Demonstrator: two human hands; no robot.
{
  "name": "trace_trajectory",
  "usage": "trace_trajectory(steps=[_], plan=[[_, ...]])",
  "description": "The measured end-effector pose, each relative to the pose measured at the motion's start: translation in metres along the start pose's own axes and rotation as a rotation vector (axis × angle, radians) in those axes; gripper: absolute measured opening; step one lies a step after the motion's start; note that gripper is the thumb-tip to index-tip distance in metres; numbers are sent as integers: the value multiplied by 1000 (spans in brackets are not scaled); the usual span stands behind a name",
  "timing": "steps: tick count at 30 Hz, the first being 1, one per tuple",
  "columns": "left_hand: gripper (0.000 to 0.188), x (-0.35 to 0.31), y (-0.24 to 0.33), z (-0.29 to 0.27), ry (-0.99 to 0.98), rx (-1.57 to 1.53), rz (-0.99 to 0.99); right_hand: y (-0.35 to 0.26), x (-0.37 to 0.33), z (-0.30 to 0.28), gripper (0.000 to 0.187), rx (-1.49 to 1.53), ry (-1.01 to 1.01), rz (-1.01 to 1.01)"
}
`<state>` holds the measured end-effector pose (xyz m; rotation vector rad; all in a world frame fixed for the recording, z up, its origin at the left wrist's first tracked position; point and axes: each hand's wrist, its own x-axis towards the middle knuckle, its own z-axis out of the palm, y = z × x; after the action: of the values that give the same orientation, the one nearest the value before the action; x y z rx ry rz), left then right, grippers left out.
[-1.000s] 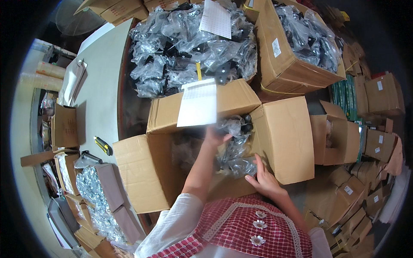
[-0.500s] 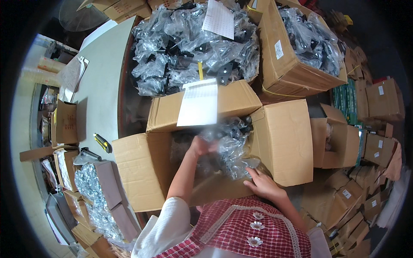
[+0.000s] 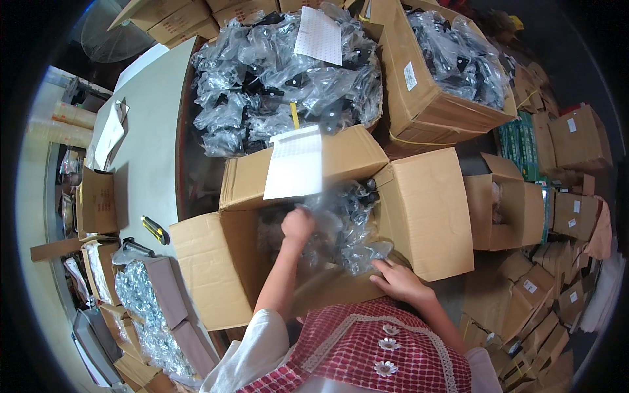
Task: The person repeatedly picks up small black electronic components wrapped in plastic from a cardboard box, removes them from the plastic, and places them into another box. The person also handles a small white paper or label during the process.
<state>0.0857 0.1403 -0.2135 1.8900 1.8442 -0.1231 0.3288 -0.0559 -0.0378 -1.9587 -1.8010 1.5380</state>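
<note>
An opened cardboard box (image 3: 439,216) stands before me with its flaps folded out. Inside lie black parts wrapped in clear plastic bags (image 3: 354,219). My left hand (image 3: 299,224) reaches down into the left half of the box, among the bags; its fingers are hidden and a little blurred. At the near right corner, my right hand (image 3: 400,280) rests with fingers and thumb apart, fingertips touching the end of a clear plastic bag (image 3: 367,255). I cannot make out what lies under my left hand. A white printed sheet (image 3: 293,164) hangs over the far flap.
Beyond the box is a big heap of bagged black parts (image 3: 262,72), with another sheet (image 3: 319,36) on top. A tall carton (image 3: 419,98) of similar bags stands far right. At left, a yellow-black cutter (image 3: 154,230) lies on the grey table (image 3: 147,137). Cartons (image 3: 576,216) crowd the right.
My left hand has pulled slightly left and up, its fingers now more folded out of sight. My right hand stays at the bag's end. The whole view has shifted slightly.
</note>
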Motion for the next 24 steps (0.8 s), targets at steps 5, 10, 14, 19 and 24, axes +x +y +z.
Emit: trace_trajectory(steps=[5,10,14,19,24], plan=[[42,71,-36,28,-412,-987,-366,-2,1,3,49,-4,27,-11],[40,99,-28,60,-982,-1531,-494,-8,19,-1,52,-186,185,-103],[39,106,-27,77,-1085,-1749,-752,-17,55,-13,69,-175,322,-129],[26,105,-10,117,-868,-2092,-682,-24,83,-13,86,-95,333,-90],[20,91,6,127,-779,-2251,-578,-15,87,-17,88,-112,308,-96]])
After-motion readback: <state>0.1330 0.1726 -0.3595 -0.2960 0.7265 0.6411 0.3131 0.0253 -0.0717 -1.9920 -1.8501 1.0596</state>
